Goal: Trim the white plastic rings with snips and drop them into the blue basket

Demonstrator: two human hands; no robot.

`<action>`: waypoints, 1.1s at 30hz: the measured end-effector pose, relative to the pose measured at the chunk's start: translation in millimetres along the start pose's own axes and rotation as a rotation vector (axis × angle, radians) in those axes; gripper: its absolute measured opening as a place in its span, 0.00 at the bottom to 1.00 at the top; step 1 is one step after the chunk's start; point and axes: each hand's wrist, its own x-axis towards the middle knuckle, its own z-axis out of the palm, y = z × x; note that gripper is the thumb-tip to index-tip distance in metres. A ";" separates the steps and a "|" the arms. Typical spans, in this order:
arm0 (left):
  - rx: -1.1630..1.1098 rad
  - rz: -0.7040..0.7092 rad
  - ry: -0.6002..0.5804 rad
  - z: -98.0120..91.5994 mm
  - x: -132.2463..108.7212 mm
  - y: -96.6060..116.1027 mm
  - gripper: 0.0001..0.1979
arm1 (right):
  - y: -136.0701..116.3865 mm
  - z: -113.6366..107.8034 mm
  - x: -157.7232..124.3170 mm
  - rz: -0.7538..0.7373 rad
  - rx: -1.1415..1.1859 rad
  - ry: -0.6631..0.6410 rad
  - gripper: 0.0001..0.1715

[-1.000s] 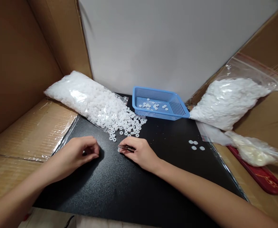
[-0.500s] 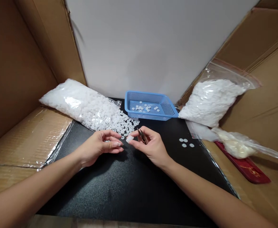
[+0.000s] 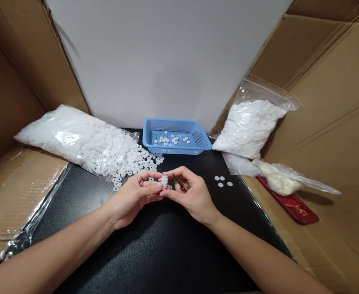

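Observation:
Both hands meet above the black mat (image 3: 155, 245). My left hand (image 3: 135, 197) and my right hand (image 3: 191, 195) pinch a small stack of white plastic rings (image 3: 164, 181) between their fingertips. My right hand also holds thin metal tweezers (image 3: 178, 181), pointing up and left. Loose white rings (image 3: 130, 161) spill from an open clear bag (image 3: 72, 139) just behind my left hand. A blue mesh basket (image 3: 194, 136) with several white pieces stands behind the hands.
Three white discs (image 3: 223, 181) lie on the mat to the right. A bag of white parts (image 3: 250, 126) leans against the right cardboard wall, with a smaller bag (image 3: 282, 179) on a red object (image 3: 299, 208). Cardboard walls enclose both sides; a white board stands behind.
Both hands rose from the mat and came together; the ring stack, first at my right fingertips, is now pinched by both hands. The camera view shifted right and down.

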 end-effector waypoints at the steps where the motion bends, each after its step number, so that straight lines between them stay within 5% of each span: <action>1: -0.010 0.001 -0.001 -0.7 -0.5 -1.9 0.23 | 0.1 1.0 -1.1 -0.003 -0.006 -0.009 0.24; 9: -0.114 0.034 -0.167 -1.0 -10.0 -7.1 0.17 | -1.8 6.9 -9.6 -0.211 -0.028 -0.050 0.16; 17: -0.117 0.087 -0.114 -1.4 -12.7 -15.8 0.17 | -1.6 7.4 -11.6 -0.330 -0.162 -0.033 0.17; 33: -0.156 0.117 -0.101 6.5 -20.2 -14.7 0.12 | -3.2 7.8 -15.0 -0.225 -0.034 -0.063 0.18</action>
